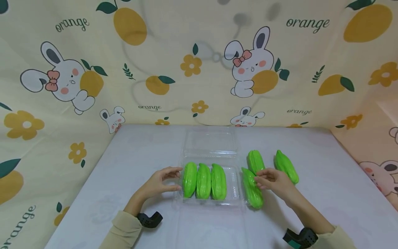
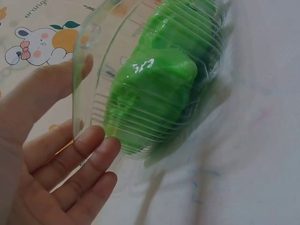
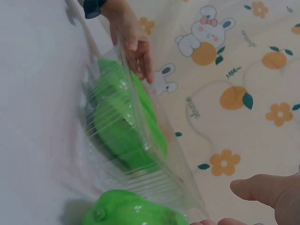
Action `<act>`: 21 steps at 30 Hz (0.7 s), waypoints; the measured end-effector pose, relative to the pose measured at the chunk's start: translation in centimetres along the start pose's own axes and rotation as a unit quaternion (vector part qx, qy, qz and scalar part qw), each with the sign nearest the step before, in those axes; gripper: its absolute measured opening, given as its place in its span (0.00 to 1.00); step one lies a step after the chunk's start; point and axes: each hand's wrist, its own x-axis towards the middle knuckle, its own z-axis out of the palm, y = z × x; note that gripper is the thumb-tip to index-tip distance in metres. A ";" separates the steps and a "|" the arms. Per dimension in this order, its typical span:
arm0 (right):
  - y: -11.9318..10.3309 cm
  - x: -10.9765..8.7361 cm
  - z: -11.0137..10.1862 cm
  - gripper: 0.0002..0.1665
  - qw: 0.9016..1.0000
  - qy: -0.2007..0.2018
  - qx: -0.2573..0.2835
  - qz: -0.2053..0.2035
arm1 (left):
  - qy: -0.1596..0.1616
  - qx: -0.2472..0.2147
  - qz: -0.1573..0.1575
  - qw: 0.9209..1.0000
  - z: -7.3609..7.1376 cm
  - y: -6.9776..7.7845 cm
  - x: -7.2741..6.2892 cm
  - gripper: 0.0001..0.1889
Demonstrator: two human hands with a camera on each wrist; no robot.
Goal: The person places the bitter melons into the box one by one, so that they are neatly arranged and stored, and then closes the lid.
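Observation:
A clear plastic clamshell box [image 1: 232,183] lies with its lid raised back. Inside stand three glossy, ridged green gourd-like vegetables [image 1: 203,181] side by side, filling the left and middle. My left hand [image 1: 160,181] is at the box's left rim, thumb and fingers spread; in the left wrist view its fingers [image 2: 96,140] touch or nearly touch the rim. Right of the box, a loose green vegetable [image 1: 252,190] lies under my right hand [image 1: 275,181]. The right thumb [image 3: 258,187] stands away from it in the right wrist view, and any fingertip contact is unclear.
Another green vegetable [image 1: 255,160] lies behind the nearer one, and one more [image 1: 286,167] sits farther right. The white tabletop [image 1: 140,145] meets a printed cloth backdrop [image 1: 174,45] at the back and sides. The box's transparent lid [image 1: 209,141] stretches behind its base.

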 end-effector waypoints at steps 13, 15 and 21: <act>1.2 -0.7 -0.2 0.27 1.000 0.006 -0.001 0.021 | 0.000 0.002 -0.007 1.000 0.0 0.2 0.0 0.33; 1.4 -0.7 -0.3 0.27 1.000 0.006 -0.002 0.028 | 0.000 0.002 -0.007 1.000 0.0 0.2 0.0 0.33; 2.1 -0.9 -0.4 0.27 0.999 0.001 -0.002 0.036 | 0.001 0.000 -0.008 1.000 0.0 0.2 0.1 0.33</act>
